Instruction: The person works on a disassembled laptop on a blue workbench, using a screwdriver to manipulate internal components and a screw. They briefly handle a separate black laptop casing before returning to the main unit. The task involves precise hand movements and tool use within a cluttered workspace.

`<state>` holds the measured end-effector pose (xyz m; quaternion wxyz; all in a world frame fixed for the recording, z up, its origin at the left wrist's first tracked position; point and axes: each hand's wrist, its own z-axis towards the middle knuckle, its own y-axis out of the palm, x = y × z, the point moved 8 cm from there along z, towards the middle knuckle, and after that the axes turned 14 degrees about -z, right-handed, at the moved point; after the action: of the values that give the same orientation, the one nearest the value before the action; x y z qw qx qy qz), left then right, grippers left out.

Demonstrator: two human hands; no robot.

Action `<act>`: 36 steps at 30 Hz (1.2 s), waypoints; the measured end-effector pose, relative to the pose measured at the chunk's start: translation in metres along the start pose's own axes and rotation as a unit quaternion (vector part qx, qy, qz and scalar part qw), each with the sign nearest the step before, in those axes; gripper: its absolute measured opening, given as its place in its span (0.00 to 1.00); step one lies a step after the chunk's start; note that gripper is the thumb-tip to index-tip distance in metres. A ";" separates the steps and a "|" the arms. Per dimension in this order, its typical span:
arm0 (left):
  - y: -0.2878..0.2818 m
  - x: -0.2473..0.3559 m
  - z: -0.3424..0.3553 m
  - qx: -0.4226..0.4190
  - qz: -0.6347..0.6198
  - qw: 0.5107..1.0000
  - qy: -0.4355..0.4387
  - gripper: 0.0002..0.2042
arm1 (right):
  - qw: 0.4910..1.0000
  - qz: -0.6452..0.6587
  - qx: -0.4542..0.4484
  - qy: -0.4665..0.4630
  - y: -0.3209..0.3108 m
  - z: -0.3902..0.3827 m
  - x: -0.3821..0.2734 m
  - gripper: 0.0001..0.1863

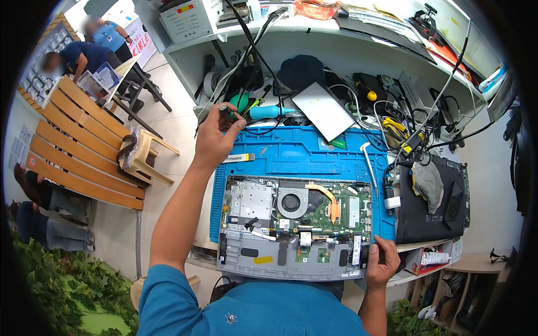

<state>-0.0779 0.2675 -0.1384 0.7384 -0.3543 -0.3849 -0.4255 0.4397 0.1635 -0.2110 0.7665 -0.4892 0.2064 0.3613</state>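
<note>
An opened laptop base (291,227), its bottom cover off, lies on a blue repair mat (286,166). Inside it show a round fan (292,203), a copper heat pipe (333,210) and a green circuit board (318,211). Above the mat's far left corner, my left hand (216,137) is closed round a small dark screwdriver (227,112), whose round cap points up. My right hand (382,262) is beside the laptop's right front corner, fingers loosely curled with a gap from the thumb, and nothing shows in it. Whether it touches the laptop's edge is unclear.
A light blue bottle (271,112), a silver panel (323,111) and tangled cables fill the bench's back. A white-headed tool (369,163) lies on the mat's right. Farther right, a grey cloth (427,186) rests on a black laptop part (408,215). Other people stand at the far left.
</note>
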 end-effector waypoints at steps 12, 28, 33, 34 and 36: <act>0.009 -0.004 0.007 0.005 0.105 0.994 0.038 0.14 | 1.000 0.013 0.000 0.012 0.000 0.000 0.001 0.11; 0.010 -0.004 0.012 0.025 0.071 0.997 0.034 0.15 | 1.000 0.004 0.006 0.009 0.000 0.000 0.002 0.10; 0.005 0.002 0.017 0.006 0.084 0.996 0.033 0.13 | 1.000 -0.014 -0.004 0.012 -0.002 0.001 -0.002 0.10; 0.005 0.002 0.020 -0.004 0.087 0.996 0.013 0.12 | 1.000 -0.021 -0.008 0.013 -0.002 0.002 -0.003 0.10; 0.005 0.008 0.021 -0.024 0.091 0.995 0.013 0.12 | 1.000 0.000 -0.002 0.012 0.000 0.001 0.000 0.10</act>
<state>-0.0769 0.2848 -0.1231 0.7704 -0.4001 -0.3310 -0.3698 0.4394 0.1642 -0.2102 0.7631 -0.4947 0.2150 0.3560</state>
